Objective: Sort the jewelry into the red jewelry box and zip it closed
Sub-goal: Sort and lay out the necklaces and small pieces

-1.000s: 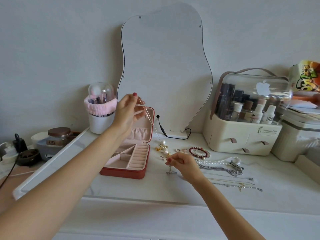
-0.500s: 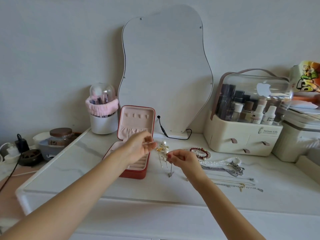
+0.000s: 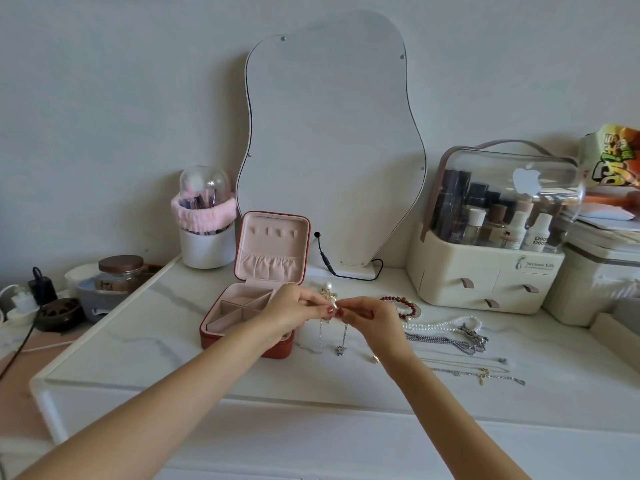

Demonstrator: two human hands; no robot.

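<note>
The red jewelry box (image 3: 242, 341) stands open on the marble top, its pink lid upright and its compartments bare. Just right of it, my left hand (image 3: 294, 308) and my right hand (image 3: 367, 315) meet fingertip to fingertip, both pinching a thin silver necklace (image 3: 343, 336) whose chain hangs down to a small pendant on the table. Behind the fingers lies a gold and pearl piece (image 3: 327, 291). To the right lie a red bead bracelet (image 3: 403, 303), a pearl strand (image 3: 440, 325), a grey chain (image 3: 446, 341) and thin chains (image 3: 478, 374).
A wavy mirror (image 3: 332, 140) leans on the wall with its cable (image 3: 329, 265) behind the box. A brush holder (image 3: 206, 220) stands at the left, a cosmetics organiser (image 3: 485, 265) at the right. Jars and a charger sit far left.
My left hand has come down from up by the box lid to meet my right hand above the table, bringing the necklace's upper end low. The view has shifted slightly.
</note>
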